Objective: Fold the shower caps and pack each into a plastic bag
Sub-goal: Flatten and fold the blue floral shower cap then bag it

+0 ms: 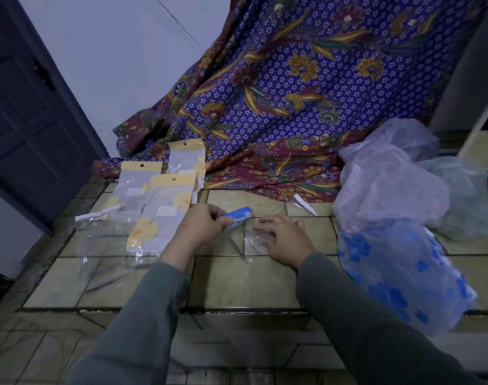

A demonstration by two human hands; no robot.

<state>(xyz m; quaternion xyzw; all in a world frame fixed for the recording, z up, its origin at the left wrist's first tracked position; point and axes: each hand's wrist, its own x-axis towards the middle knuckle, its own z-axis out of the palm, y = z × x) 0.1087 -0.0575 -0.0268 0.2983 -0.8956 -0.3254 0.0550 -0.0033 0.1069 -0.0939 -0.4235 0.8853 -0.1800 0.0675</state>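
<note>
Head view: left hand (pixel 202 220) pinches folded blue cap (pixel 238 215), long axis toward 2 o'clock. Clear bag (pixel 255 240) lies at cap's 5 o'clock on the floor, under the flat, spread right hand (pixel 286 240).

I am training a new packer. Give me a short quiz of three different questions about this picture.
1. True or false: the left hand grips the folded blue cap.
2. What does the right hand rest on? A) the patterned cloth B) a clear plastic bag C) the door
3. Fill in: the unfolded blue-flowered cap lies to the person's ____.

Key: 1 true; 2 B; 3 right.
</note>
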